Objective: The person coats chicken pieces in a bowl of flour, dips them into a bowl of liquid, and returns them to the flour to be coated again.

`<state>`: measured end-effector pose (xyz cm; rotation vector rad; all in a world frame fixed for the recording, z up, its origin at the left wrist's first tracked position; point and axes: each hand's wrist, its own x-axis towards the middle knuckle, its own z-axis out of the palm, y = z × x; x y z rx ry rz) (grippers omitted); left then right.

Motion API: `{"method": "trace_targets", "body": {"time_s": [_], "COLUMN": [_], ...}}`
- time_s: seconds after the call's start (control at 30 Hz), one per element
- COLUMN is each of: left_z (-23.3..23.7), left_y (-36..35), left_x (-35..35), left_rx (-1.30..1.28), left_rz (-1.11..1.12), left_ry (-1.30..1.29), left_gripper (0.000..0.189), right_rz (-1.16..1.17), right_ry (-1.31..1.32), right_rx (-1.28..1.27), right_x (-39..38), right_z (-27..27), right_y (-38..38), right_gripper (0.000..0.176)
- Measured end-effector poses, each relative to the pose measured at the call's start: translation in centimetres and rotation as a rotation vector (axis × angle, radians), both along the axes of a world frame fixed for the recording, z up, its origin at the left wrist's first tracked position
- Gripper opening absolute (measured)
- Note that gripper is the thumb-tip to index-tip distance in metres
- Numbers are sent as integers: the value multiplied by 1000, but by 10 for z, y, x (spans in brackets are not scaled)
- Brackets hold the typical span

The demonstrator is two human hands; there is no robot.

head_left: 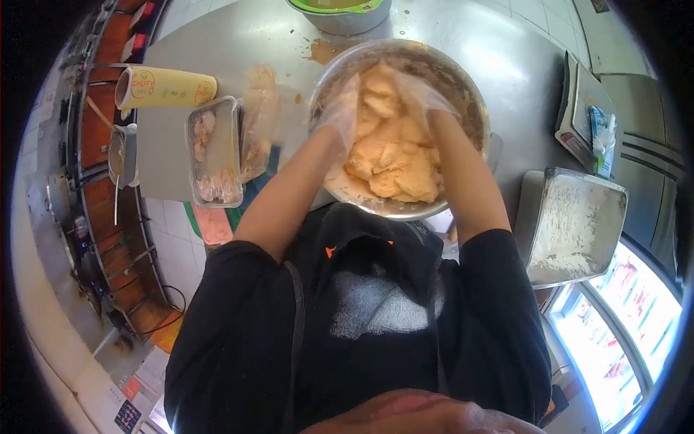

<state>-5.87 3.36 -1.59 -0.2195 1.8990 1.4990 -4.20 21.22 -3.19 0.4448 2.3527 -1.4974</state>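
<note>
A wide metal bowl holds a lumpy heap of orange-coated meat, which looks like chicken pieces in a thick marinade. Both of my hands wear loose, clear plastic gloves and reach into the bowl's far half. My left hand closes on the heap from its left side. From the right, my right hand grips the same mass, and a raised part of it shows between the two hands. My fingertips are sunk in the meat and mostly hidden.
Left of the bowl lie a clear tray of raw meat, a plastic bag and a yellowish roll. A grey basin stands beyond. To the right are a scale-like device and a metal pan with white powder.
</note>
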Motion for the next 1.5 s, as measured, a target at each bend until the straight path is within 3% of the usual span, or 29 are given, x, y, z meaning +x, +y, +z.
{"method": "trace_targets", "body": {"time_s": [0.03, 0.07, 0.1, 0.13, 0.2, 0.23, 0.3, 0.33, 0.4, 0.43, 0.47, 0.53, 0.6, 0.63, 0.7, 0.77, 0.83, 0.9, 1.0, 1.07, 1.1, 1.2, 1.27, 1.5], "left_z": [30, 58, 70, 62, 17, -28, -2, 13, 43, 54, 59, 63, 49, 36, 24, 34, 46, 39, 38, 40, 41, 46, 52, 66], "left_y": [8, 14, 18, 17, -2, -20, -29, -28, -23, -21, -18, -14, -15, -30, -29, -20, -11, -8, -9, -10, -11, -16, -21, -32], "left_x": [1, 4, 6, 5, 1, -1, 7, 10, 19, 24, 28, 33, 34, 31, 26, 27, 40, 43, 40, 39, 39, 43, 50, 72], "left_rx": [6, -21, -48, -46, -450, -909, -467, -251, 34, 117, 157, 171, 18, -98, -186, -273, -442, -445, -373, -357, -361, -281, -179, 81], "left_rz": [4, 13, 17, 9, -328, -755, -405, -221, 9, 72, 89, 96, -97, -540, -548, -554, -352, -308, -268, -220, -197, -115, -40, 135], "left_ry": [1, -110, -224, -227, 85, 479, 306, 118, -162, -258, -303, -331, -81, 293, 179, 74, 81, 58, -32, -78, -97, -131, -170, -305], "left_gripper": [79, 61, 48, 48, 40, 36, 46, 52, 62, 68, 74, 79, 56, 61, 60, 60, 77, 70, 60, 54, 52, 50, 51, 57], "right_rz": [-13, -30, -98, -106, 116, 115, 275, 274, -374, -304, -307, -191, -245, -176, -114, -79, -121, -169, -343, -407, -549, -548, -583, -498], "right_ry": [-192, -385, -442, -445, -130, -145, 235, 219, -423, -226, -228, -415, -421, -463, -502, -376, -375, -386, -537, -388, -396, -231, -192, -51], "right_rx": [-64, -131, -286, -284, 60, 54, 280, 272, -408, -154, -156, -59, -72, -169, -263, -374, -447, -524, -476, -568, -520, -603, -616, -350], "right_x": [-1, -2, -1, 5, 19, 28, 48, 52, 48, 47, 46, 44, 48, 50, 59, 69, 78, 86, 81, 92, 95, 110, 112, 119], "right_z": [24, 36, 16, 9, -3, -3, 15, 41, 93, 63, 30, -4, -6, -5, -9, -26, -25, -23, -3, 47, 64, 96, 57, 29], "right_y": [-11, -15, -15, -13, -3, 1, 7, 6, 4, 18, 29, 34, 23, 16, 12, 7, 2, -1, 5, 7, 2, 7, 25, 47], "right_gripper": [70, 71, 70, 70, 64, 64, 52, 52, 44, 43, 43, 44, 51, 54, 58, 52, 60, 70, 59, 62, 57, 54, 53, 53]}}
